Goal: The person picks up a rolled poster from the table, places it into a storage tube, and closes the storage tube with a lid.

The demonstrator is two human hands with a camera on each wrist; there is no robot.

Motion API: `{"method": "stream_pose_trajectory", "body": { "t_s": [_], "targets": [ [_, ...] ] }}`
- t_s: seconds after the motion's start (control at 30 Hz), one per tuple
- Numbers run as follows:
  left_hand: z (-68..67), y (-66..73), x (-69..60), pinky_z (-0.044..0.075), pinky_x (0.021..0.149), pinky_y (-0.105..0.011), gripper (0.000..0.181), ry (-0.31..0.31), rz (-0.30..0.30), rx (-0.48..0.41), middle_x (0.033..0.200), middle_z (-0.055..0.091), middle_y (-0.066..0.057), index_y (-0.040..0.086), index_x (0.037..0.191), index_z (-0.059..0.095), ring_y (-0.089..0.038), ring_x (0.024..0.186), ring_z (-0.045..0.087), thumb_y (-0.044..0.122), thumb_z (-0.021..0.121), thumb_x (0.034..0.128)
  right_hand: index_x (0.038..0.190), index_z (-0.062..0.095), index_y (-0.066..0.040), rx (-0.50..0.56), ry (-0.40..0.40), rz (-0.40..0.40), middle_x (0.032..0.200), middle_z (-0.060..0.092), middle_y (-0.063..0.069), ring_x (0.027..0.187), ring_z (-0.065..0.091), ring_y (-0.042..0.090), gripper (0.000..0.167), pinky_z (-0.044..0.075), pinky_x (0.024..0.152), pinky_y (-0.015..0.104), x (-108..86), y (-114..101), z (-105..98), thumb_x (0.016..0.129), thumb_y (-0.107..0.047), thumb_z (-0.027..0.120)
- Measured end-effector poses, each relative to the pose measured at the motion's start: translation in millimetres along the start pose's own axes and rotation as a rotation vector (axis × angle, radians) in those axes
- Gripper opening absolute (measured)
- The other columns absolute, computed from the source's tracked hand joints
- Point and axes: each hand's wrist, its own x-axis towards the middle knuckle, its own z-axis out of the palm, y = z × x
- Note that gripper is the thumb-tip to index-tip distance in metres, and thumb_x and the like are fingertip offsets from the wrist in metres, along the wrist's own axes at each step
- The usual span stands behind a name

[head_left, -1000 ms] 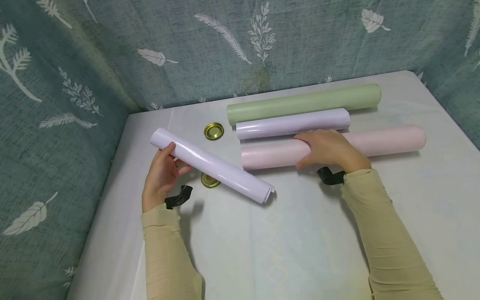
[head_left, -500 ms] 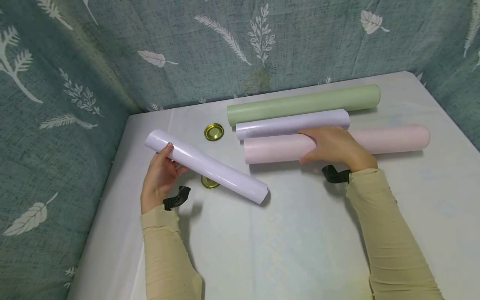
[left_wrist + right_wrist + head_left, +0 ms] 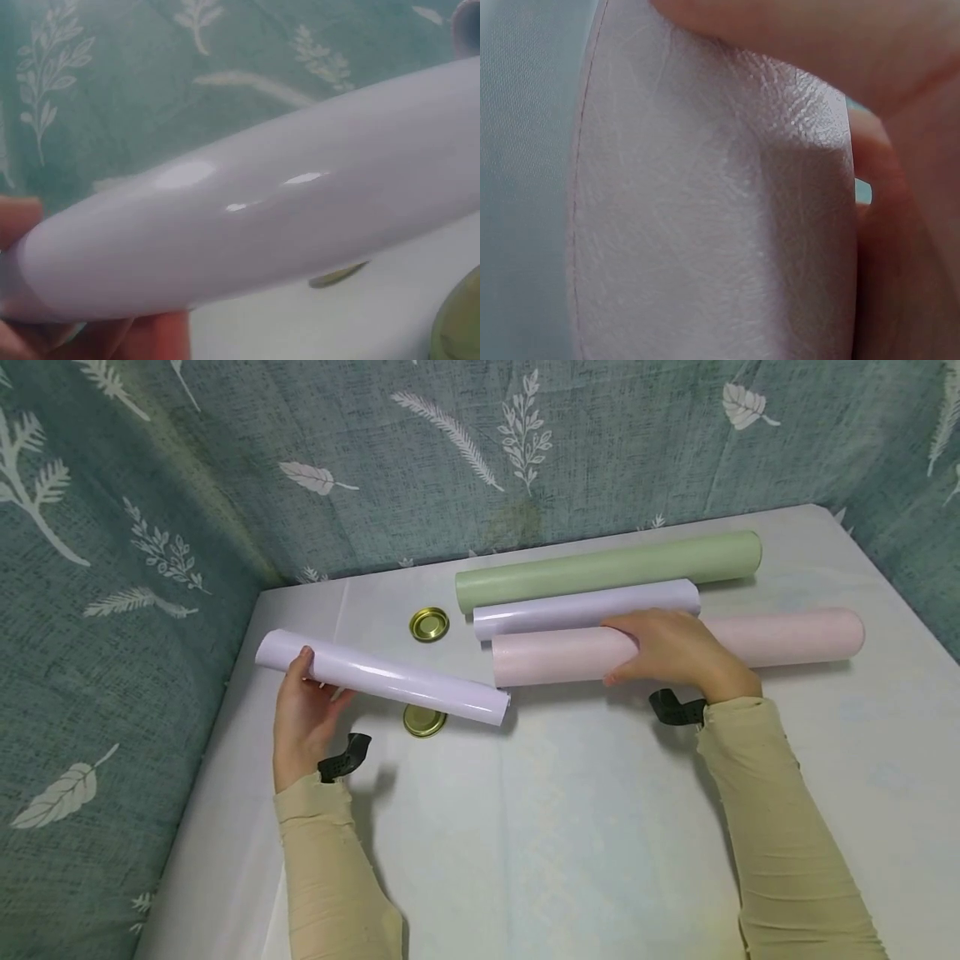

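My left hand point(image 3: 303, 718) grips a glossy pale lilac roll point(image 3: 390, 678) near its left end, thumb on top and fingers beneath. In the left wrist view the lilac roll point(image 3: 247, 202) slants up to the right, fingertips showing below it. Over on the right, my right hand point(image 3: 671, 647) holds a pink roll point(image 3: 780, 639) around its middle, thumb on the near side. The right wrist view shows the pink roll's point(image 3: 675, 202) finely creased surface and stitched edge close up. Behind it lies a second lilac roll point(image 3: 585, 607), and farther back a green roll point(image 3: 607, 570).
Two gold jar lids lie left of the rolls: the far lid point(image 3: 429, 624) and the near lid point(image 3: 424, 721), partly beneath the held lilac roll. A white-covered table point(image 3: 570, 843) bears everything. Leaf-patterned green fabric point(image 3: 420, 460) rises along the back and left.
My left hand has carried the lilac roll left, and its right end has swung up and back. The right hand has shifted the pink roll slightly right and back against the second lilac roll.
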Motion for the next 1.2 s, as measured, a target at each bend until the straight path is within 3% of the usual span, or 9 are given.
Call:
{"method": "stream_pose_trajectory", "body": {
  "t_s": [0.13, 0.33, 0.73, 1.2],
  "targets": [
    [-4.2, 2.3, -0.1, 0.041, 0.084, -0.039, 0.053, 0.064, 0.025, -0.092, 0.115, 0.042, -0.004, 0.019, 0.126, 0.030, -0.021, 0.105, 0.044, 0.025, 0.062, 0.0838, 0.122, 0.053, -0.023, -0.008, 0.005, -0.004, 0.118, 0.055, -0.002, 0.106, 0.049, 0.019, 0.072, 0.035, 0.088, 0.041, 0.9, -0.1, 0.4, 0.060, -0.054, 0.074],
    [-6.6, 4.3, -2.2, 0.040, 0.083, -0.037, 0.060, 0.145, 0.060, -0.147, 0.120, 0.039, -0.004, 0.022, 0.127, 0.030, -0.021, 0.109, 0.041, 0.026, 0.067, 0.0800, 0.116, 0.055, -0.025, -0.013, -0.005, -0.022, 0.111, 0.057, -0.006, 0.098, 0.051, 0.016, 0.066, 0.036, 0.083, 0.040, 0.9, -1.1, -0.1, 0.059, -0.052, 0.075],
    [-8.5, 2.4, -2.0, 0.040, 0.084, -0.037, 0.064, 0.198, 0.066, -0.144, 0.124, 0.038, -0.005, 0.022, 0.127, 0.028, -0.024, 0.112, 0.042, 0.028, 0.069, 0.0781, 0.120, 0.054, -0.023, -0.005, -0.025, -0.022, 0.116, 0.056, -0.004, 0.106, 0.048, 0.016, 0.070, 0.032, 0.089, 0.042, 0.5, -3.9, 3.4, 0.060, -0.052, 0.075],
    [-8.4, -0.8, 2.1, 0.042, 0.084, -0.040, 0.062, 0.191, 0.050, -0.174, 0.120, 0.040, -0.006, 0.021, 0.126, 0.030, -0.024, 0.109, 0.045, 0.025, 0.070, 0.0780, 0.123, 0.052, -0.020, -0.023, -0.058, -0.023, 0.121, 0.053, 0.000, 0.113, 0.046, 0.022, 0.075, 0.030, 0.092, 0.048, 3.3, -8.1, 6.8, 0.060, -0.056, 0.073]
  ]
}}
